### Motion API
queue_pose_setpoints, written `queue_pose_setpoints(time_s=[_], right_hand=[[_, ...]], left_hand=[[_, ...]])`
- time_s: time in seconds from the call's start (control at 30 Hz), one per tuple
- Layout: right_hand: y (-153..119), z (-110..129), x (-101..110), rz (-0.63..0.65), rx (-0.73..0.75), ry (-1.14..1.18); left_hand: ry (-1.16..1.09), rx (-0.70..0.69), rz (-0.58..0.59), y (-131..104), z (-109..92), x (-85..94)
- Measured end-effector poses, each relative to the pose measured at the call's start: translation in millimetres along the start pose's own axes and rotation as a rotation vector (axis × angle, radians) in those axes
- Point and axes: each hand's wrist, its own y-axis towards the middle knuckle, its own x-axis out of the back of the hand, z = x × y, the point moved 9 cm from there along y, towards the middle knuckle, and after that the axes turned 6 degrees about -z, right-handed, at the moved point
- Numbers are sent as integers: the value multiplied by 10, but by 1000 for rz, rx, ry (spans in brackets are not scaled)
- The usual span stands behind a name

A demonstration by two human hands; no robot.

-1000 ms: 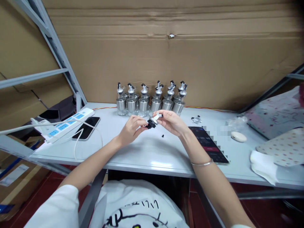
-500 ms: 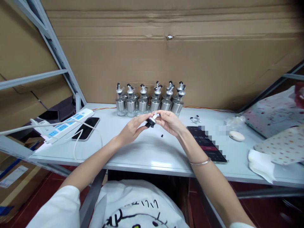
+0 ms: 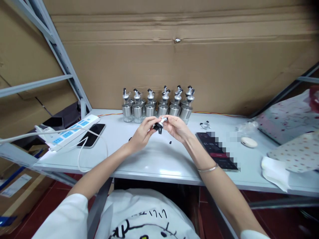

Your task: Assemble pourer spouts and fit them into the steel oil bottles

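Between my two hands, above the table, is a bottle pourer spout [image 3: 159, 125] with a black stopper base and a silver top. My left hand [image 3: 144, 132] pinches it by the black base. On the other side, my right hand [image 3: 176, 127] has its fingers closed on the silver spout end; the fingertips are partly hidden. Below the hands a small black piece [image 3: 170, 142] lies on the table. Another dark bit [image 3: 130, 139] shows beside my left wrist. Behind stand several glass-and-steel oil bottles [image 3: 150, 109] in rows, most topped with similar spouts.
At left a white power strip [image 3: 72, 132] and a phone [image 3: 92, 135] lie among white cables. To the right are a tablet-like screen [image 3: 216, 151], a small clear ring part [image 3: 205, 125], a white oval object [image 3: 248, 142] and patterned bags [image 3: 296, 151]. Cardboard [image 3: 174, 66] walls the back.
The pourer spout has turned slightly in my fingers, its black base now pointing more downward. My left hand has shifted a little to the right, and a dark bit now shows by its wrist.
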Motion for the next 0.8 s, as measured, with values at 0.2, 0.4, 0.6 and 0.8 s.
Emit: queue_pose_setpoints(time_s=[0.2,0.4,0.6,0.8], right_hand=[[26,102,81,-44,93,-5],[33,113,123,-98,176,-113],[-17,179,170,-257,360,-366],[-114,178,-72,-190,436,-612]], left_hand=[[-143,130,-58,191,100,-36],[-222,290,-198,158,394,-140],[-192,341,-215,11,541,-71],[-18,310,-182,4,475,18]])
